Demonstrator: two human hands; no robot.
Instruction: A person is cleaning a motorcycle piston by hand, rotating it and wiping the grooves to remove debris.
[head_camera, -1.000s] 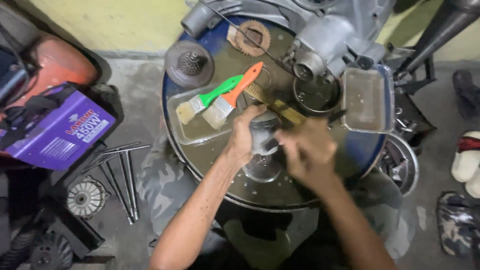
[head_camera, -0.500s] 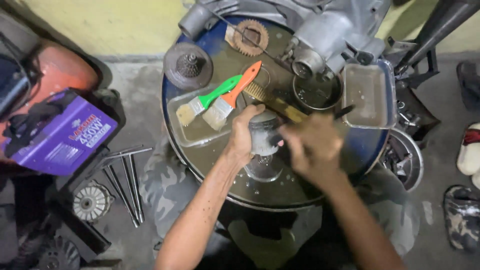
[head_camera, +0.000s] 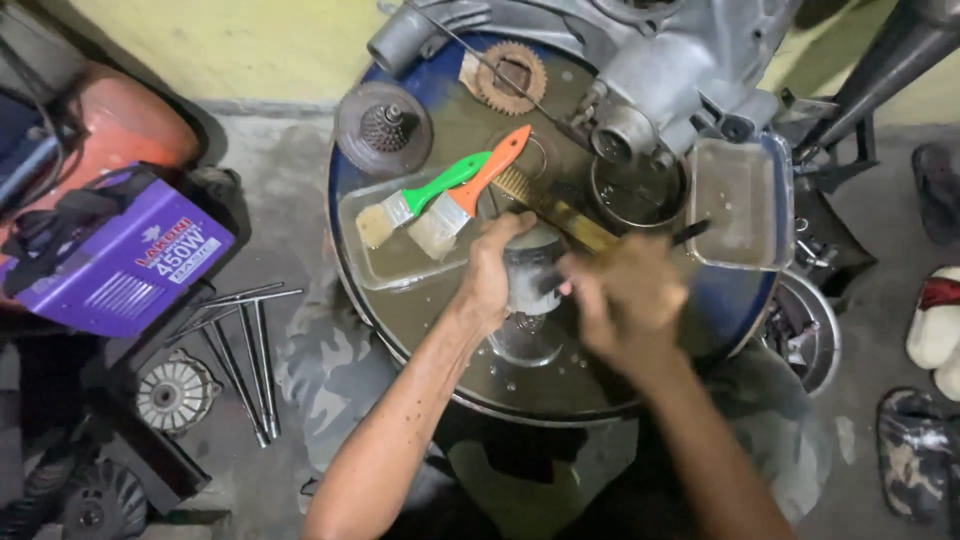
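Beside both hands (head_camera: 490, 275) (head_camera: 625, 300) on the metal cylinder (head_camera: 530, 275), two paintbrushes (head_camera: 440, 200), engine casing (head_camera: 680, 70).

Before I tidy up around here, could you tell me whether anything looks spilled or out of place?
The drum top looks wet and shiny with liquid around the left hand and the metal cylinder. Long metal rods lie loose on the floor.

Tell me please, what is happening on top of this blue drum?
A person works over a round blue metal drum used as a table. The left hand grips a small grey metal cylindrical part, and the right hand, blurred, holds a thin dark tool against it. Beside them, two paintbrushes, one with a green handle and one with an orange handle, lie in a shallow clear tray. A grey engine casing sits at the far edge.
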